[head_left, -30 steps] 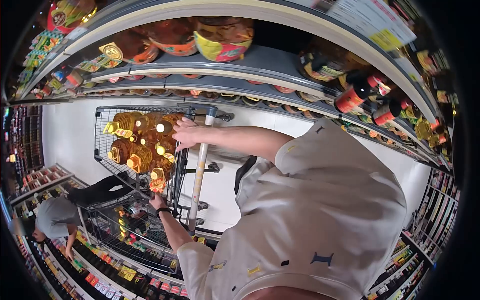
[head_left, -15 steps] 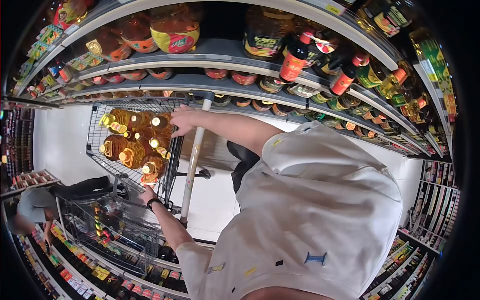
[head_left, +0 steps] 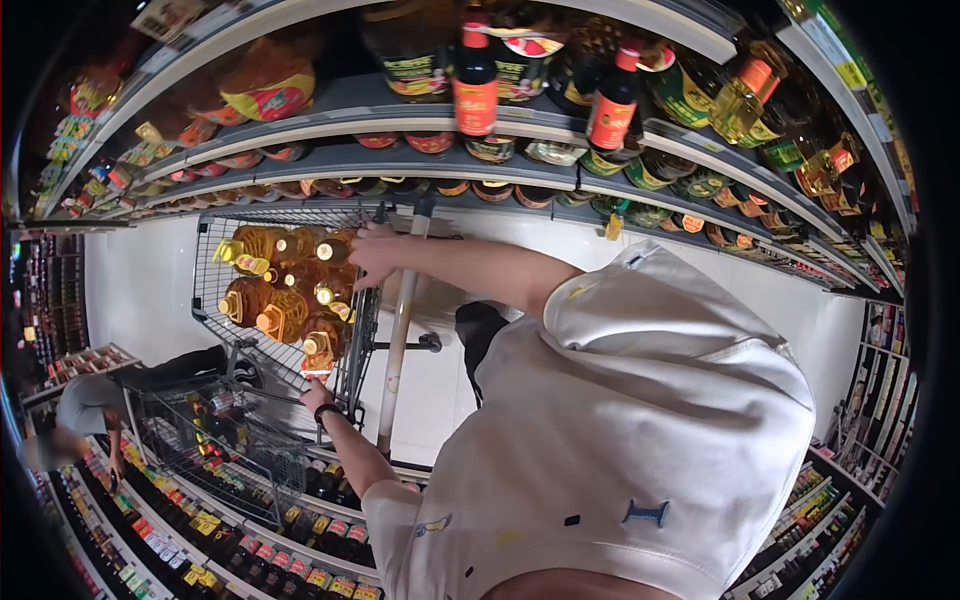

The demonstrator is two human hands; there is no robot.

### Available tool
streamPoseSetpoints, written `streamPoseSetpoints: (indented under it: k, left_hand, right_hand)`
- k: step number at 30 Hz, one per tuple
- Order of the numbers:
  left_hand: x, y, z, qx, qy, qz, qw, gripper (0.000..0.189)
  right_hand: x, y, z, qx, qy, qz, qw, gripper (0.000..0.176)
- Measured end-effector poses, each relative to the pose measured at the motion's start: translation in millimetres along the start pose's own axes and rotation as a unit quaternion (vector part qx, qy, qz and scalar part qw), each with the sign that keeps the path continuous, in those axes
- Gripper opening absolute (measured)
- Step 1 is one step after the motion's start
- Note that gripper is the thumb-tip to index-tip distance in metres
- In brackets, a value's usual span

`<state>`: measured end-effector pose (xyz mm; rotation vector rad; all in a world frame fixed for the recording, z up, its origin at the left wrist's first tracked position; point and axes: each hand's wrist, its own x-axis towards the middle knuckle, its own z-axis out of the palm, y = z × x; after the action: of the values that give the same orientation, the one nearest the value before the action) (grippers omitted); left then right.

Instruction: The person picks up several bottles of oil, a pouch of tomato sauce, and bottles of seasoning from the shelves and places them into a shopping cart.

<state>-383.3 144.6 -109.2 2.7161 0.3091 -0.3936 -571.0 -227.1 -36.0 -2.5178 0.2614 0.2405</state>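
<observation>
Bottles of golden oil (head_left: pixel 285 290) pack the basket of the shopping cart (head_left: pixel 207 290), and from my feed that cluster is what both hands frame. They stand upright, so their long axes run toward the camera and I see mostly caps and shoulders. My right hand (head_left: pixel 375 255) lies at the rear rim of the basket, just beside the top end of the pale handle bar (head_left: pixel 400 320), with the bottles directly beyond its fingertips on the side away from the body. The fingers are bent over the wire edge, but I cannot tell whether they grip it or only rest there; no bottle is in that hand. My left hand (head_left: pixel 316 393), with a dark wristband (head_left: pixel 330 412) behind it, sits at the opposite rear corner of the basket, touching or almost touching the corner bottle (head_left: pixel 318 355) that carries a red label. Whether it is closed on anything I cannot tell, since the wire and the bottle hide the fingers. The right hand is nearer the far rows, the left nearer that corner bottle. A second cart (head_left: pixel 190 430) with dark bottles stands close by the left arm, a crouched person (head_left: pixel 85 405) works beyond it, and stocked shelves (head_left: pixel 400 120) line the aisle.
</observation>
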Motion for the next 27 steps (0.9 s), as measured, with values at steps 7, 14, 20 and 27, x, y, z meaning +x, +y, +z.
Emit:
streamPoseSetpoints:
  k: [7,14,20,27]
  left_hand:
    - [-51.1,-71.4,30.3,-0.157,-0.073,0.025,0.985,0.047]
    - [-168.2,-92.0,56.6,-0.265,-0.066,0.015,0.962,0.035]
    - [-245.1,-126.6,86.4,-0.008,-0.028,0.046,0.999,0.073]
    - [-366.1,-143.4,106.0,-0.086,0.022,0.012,0.996,0.065]
  right_hand:
    - [-102.9,15.6,24.4,0.022,0.086,-0.033,0.996,0.052]
    - [-204.3,41.5,21.8,-0.006,0.026,-0.029,0.999,0.054]
    - [-293.8,72.4,41.7,-0.05,0.069,-0.055,0.995,0.053]
    - [-390.3,93.3,60.0,-0.013,0.084,-0.07,0.994,0.051]
